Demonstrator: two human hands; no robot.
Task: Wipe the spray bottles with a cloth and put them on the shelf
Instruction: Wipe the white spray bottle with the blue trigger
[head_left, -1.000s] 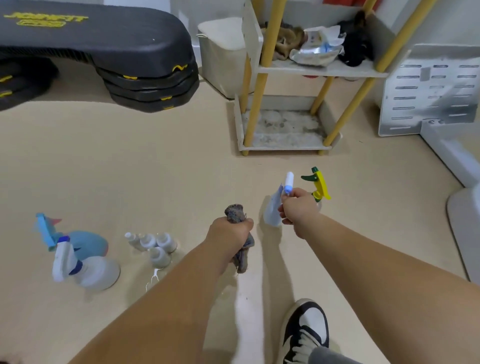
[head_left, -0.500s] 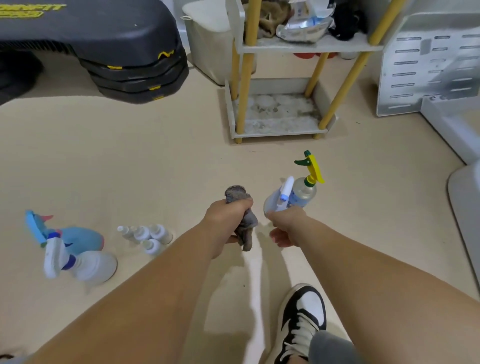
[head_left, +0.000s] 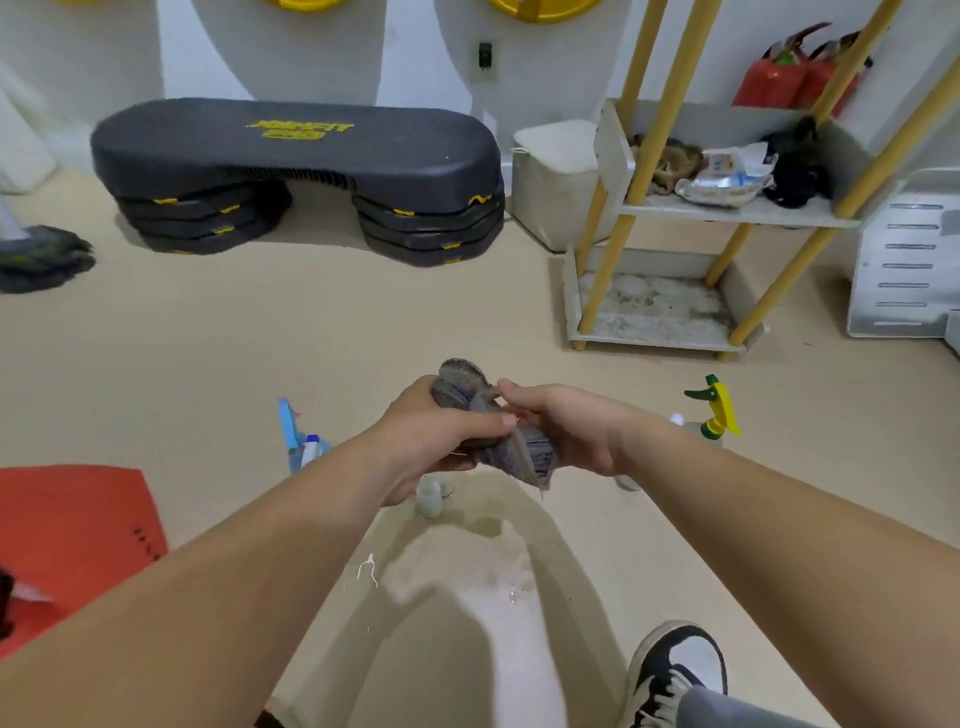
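Both hands meet on a grey cloth (head_left: 524, 449) in the middle of the view. My left hand (head_left: 436, 434) grips its bunched upper part and my right hand (head_left: 566, 426) pinches its lower part. A spray bottle with a yellow and green trigger (head_left: 714, 410) stands on the floor to the right, partly behind my right forearm. A blue spray bottle (head_left: 296, 436) lies on the floor to the left, half hidden by my left forearm. A small white bottle (head_left: 430, 496) shows under my left wrist. The shelf (head_left: 654, 332) with yellow posts stands at the back right.
A black step platform (head_left: 296, 166) sits at the back left and a mop head (head_left: 41, 254) at the far left. A red sheet (head_left: 67, 530) lies on the floor at the left. A white slotted panel (head_left: 909, 260) leans at the right. My shoe (head_left: 670, 670) is at the bottom.
My right hand has let go of the spray bottle on the floor and moved left onto the cloth. The camera has tilted up and the view has shifted.
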